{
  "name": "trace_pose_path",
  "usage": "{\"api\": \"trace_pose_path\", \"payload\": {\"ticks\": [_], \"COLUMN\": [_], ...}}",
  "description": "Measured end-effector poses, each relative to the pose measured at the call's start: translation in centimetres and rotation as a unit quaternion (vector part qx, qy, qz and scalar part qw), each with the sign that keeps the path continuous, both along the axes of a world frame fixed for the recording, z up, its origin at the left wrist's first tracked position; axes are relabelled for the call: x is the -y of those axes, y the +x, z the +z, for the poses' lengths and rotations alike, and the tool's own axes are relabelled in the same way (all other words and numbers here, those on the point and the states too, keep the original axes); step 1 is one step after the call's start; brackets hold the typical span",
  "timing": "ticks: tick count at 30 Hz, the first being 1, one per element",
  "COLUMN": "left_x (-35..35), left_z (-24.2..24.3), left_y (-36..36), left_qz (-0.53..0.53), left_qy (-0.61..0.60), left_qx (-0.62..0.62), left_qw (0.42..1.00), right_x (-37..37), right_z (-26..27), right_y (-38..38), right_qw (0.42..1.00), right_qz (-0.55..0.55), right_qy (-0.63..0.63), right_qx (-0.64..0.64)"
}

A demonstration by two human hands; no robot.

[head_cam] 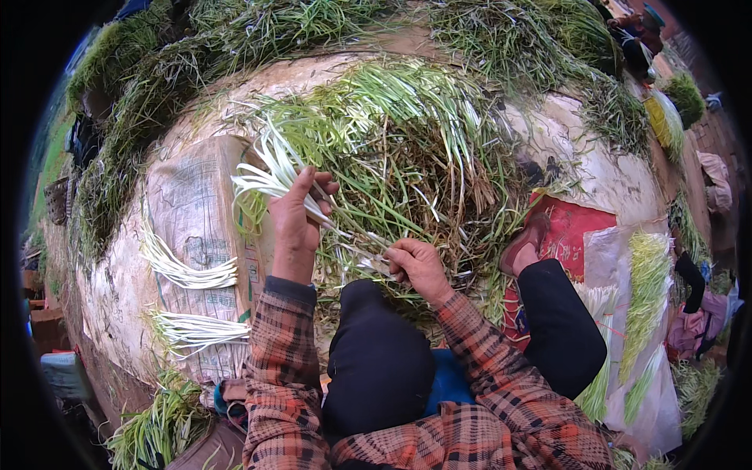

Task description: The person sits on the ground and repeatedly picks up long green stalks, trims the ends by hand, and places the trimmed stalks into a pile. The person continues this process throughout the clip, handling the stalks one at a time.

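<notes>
My left hand (pixel 301 217) holds a bunch of white vegetable stalks (pixel 276 170), long and thin with yellow-green leaf ends, fanned out above and left of the fingers. To its lower right, my right hand (pixel 420 267) pinches the end of a thin stalk or leaf that runs up towards the left hand. Beyond both hands lies a heap of green leaves, stalks and brown roots (pixel 411 158). On a woven plastic sack (pixel 197 170) at the left rest two separate bundles of clean white stalks, an upper one (pixel 188 261) and a lower one (pixel 202 332).
More green plants (pixel 517 47) are piled along the far side. At right, yellow-green bundles (pixel 643 299) lie on pale plastic beside a red sack (pixel 578 229). Leafy stalks (pixel 161 423) lie at lower left. Other people sit at the right edge, one in pink (pixel 696 329).
</notes>
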State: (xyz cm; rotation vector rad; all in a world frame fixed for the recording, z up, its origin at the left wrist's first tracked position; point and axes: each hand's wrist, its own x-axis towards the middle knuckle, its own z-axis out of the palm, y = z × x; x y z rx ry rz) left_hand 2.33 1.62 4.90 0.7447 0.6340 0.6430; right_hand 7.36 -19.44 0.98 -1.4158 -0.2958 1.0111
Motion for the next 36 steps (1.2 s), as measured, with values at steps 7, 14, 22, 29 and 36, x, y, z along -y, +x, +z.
{"api": "trace_pose_path", "payload": {"ticks": [7, 14, 22, 29, 36], "left_x": [4.9, 0.2, -0.2, 0.9, 1.5], "left_z": [-1.6, -3.5, -5.7, -5.5, -4.9], "left_y": [-1.0, -0.9, -2.0, -2.1, -2.4], "left_qz": [-0.082, 0.01, 0.01, 0.016, 0.013], "left_qy": [-0.083, -0.086, -0.095, -0.103, -0.1], "left_qx": [-0.006, 0.01, -0.013, 0.013, -0.006], "left_qw": [0.993, 0.996, 0.995, 0.994, 0.995], "right_x": [-1.7, -0.2, -0.3, 0.6, 2.5], "right_z": [-1.1, -9.0, -8.6, -3.5, 1.7], "right_y": [3.9, 17.4, 22.4, 21.2, 18.1], "right_qw": [0.991, 0.801, 0.778, 0.869, 0.936], "right_qz": [0.058, -0.147, -0.21, -0.359, -0.296], "right_qy": [0.08, -0.362, -0.324, -0.095, -0.02], "right_qx": [0.094, 0.454, 0.496, 0.326, 0.191]}}
